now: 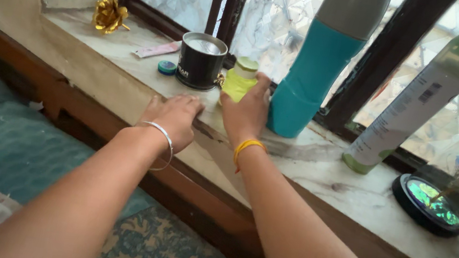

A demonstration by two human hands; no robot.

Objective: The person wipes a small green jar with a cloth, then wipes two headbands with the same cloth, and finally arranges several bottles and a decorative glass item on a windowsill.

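Note:
My right hand (248,113) is closed around a small yellow-green bottle (239,81) with a pale green cap, standing on the marble window sill (326,175). A yellow band is on that wrist. Resting on the sill's front edge is my left hand (173,117), fingers curled down and a silver bangle at the wrist; whether anything is under it I cannot tell. A black round tin (201,60) with a silver lid stands just left of the bottle. A tall teal and grey bottle (316,63) stands just right of my right hand.
A white spray can (425,95) with a green cap leans against the window bars. A round black base (431,205) with iridescent decor sits at the right. A gold foil rose (109,15), a pink tube (157,49) and a small blue cap (167,67) lie at left. Teal bedding (6,143) below.

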